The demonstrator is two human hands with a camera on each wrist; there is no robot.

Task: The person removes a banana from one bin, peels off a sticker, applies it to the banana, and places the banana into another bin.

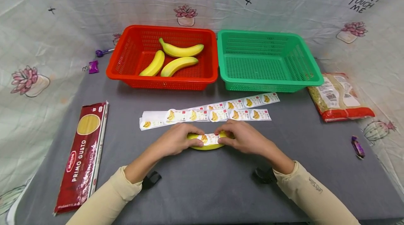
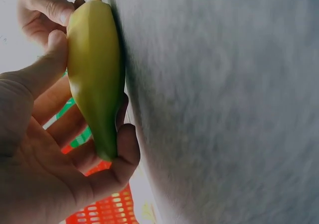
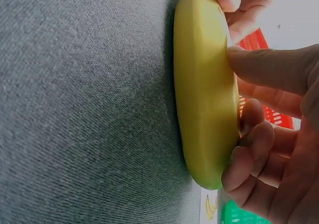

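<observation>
Yellow plastic-looking banana [image 1: 206, 143] flat on grey cloth-covered table [image 1: 202, 183], near centre, white rectangular sticker with banana print [image 1: 209, 138] lying across its top. Gripped at left end by left hand [image 1: 175, 141], fingers curled round the tip, thumb along the near side. Gripped at right end by right hand [image 1: 243, 136], fingers wrapped over the far side, thumb pressing at the sticker's edge. Both hands closed on the fruit, cream sleeves at the wrists.

Just beyond: two long strips of white backing paper with banana stickers [image 1: 217, 111], running left to right, apart from the hands. Farther back, red perforated plastic basket [image 1: 126, 70] on the left holding three yellow bananas [image 1: 176, 58]; green perforated plastic basket [image 1: 307, 67] touching it on the right.

At left edge of table, long red packet of spaghetti [image 1: 83, 155]. At right, clear-and-red bag of grain [image 1: 339, 97]. Small purple wrapped sweet [image 1: 357, 147] near right; another purple sweet [image 1: 93, 66] far left, beside red basket.
</observation>
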